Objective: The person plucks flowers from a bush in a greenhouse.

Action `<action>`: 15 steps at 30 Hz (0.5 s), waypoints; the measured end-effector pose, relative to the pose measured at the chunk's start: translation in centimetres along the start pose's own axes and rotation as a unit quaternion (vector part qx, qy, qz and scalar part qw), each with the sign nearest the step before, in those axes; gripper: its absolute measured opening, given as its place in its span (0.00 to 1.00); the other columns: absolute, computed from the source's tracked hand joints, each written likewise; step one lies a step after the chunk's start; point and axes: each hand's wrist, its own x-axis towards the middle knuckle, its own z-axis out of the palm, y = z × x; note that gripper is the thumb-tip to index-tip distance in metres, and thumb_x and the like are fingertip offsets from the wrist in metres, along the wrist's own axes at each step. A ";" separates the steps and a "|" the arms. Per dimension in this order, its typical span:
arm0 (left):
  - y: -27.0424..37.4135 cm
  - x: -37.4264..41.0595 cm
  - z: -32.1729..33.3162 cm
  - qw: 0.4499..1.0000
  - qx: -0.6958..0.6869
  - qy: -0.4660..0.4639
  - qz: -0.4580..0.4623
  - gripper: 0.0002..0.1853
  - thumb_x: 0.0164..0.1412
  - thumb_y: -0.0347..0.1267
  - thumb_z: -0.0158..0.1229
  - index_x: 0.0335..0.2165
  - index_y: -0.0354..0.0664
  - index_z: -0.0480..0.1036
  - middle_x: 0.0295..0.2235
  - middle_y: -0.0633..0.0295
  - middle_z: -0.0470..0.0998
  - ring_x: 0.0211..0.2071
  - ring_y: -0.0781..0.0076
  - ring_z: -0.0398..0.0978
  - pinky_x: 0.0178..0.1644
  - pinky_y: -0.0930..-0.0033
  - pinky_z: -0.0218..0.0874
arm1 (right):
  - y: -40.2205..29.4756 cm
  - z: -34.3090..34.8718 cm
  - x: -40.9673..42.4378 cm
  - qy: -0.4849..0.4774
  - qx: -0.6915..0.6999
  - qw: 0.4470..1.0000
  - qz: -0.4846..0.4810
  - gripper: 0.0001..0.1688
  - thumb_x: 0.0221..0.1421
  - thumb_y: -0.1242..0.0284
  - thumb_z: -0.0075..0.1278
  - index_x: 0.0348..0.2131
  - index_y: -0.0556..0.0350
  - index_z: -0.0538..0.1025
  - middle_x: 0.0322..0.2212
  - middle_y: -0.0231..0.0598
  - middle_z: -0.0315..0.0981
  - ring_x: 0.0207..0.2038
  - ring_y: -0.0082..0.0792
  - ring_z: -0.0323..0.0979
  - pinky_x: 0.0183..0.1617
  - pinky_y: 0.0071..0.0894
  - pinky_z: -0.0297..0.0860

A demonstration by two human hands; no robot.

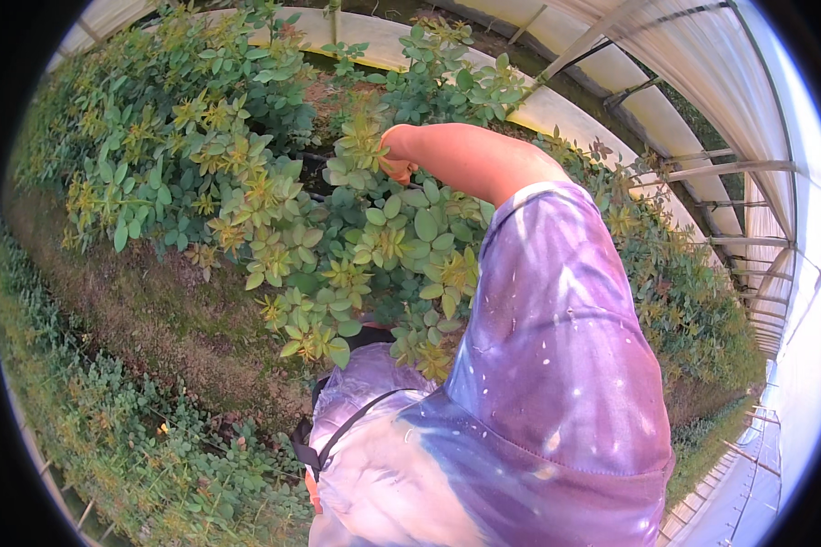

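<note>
My right arm reaches over a leafy rose bush (397,225), and my right hand (398,169) is bent down among its stems. The fingers look curled, but leaves and the wrist hide most of them, so what they hold cannot be made out. Yellowish young shoots (362,133) stand right beside the wrist. Of my left side, only a small patch of skin shows at the shirt's lower left edge; my left hand is out of view. A black strap (308,444) with a buckle crosses my tie-dyed shirt (547,355).
More rose bushes (178,137) run along the bed to the left and right. A bare soil path (178,328) separates them from another planted row (144,444). Pale plastic sheeting (711,55) on a pole frame (732,167) forms the greenhouse wall.
</note>
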 end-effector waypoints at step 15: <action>5.0 -1.8 -4.5 0.964 -0.221 -0.008 -0.147 0.13 0.58 0.33 0.53 0.39 0.36 0.74 0.32 0.57 0.77 0.35 0.64 0.74 0.40 0.65 0.65 | 4.6 5.5 13.1 0.226 0.485 0.775 0.336 0.21 0.49 0.60 0.58 0.42 0.50 0.80 0.44 0.39 0.77 0.46 0.43 0.75 0.48 0.47 0.71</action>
